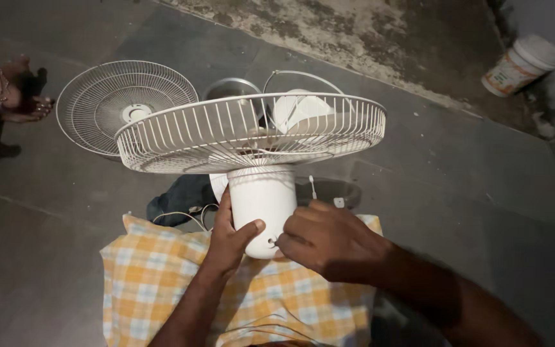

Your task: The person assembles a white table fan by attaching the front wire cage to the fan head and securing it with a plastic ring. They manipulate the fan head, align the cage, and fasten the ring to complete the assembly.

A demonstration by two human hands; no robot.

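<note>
We count two wire fan guards. One round white metal grille (252, 132) sits on the white cylindrical plastic motor housing (263, 205), its thin ribs fanning out to a curved rim; the housing is smooth and rounded at its lower end. It stands upright over our lap, on the yellow-and-white checked woven cloth (155, 270) that covers our legs. The second round white wire grille (107, 103) lies flat on the grey, matt concrete floor (470, 193) just behind and to the left, with a small round hub at its centre.

Our two hands are both at the housing. Our left hand (227, 239) is wrapped around its left side, the thumb pressed across the front and the fingers closed against the plastic. Our right hand (325, 239) is curled at the lower right of the housing, its fingertips drawn together around a small metal part (272, 242) on the housing; it is too small to tell what it is.

Behind the mounted grille we see one round metal bowl (229, 87) and one white plastic piece (300, 106), partly hidden by the ribs. One white plastic tub with an orange label (520, 64) lies tilted near the wall at the far right. At the left edge another person's foot with an anklet (17, 90) rests on the floor.
</note>
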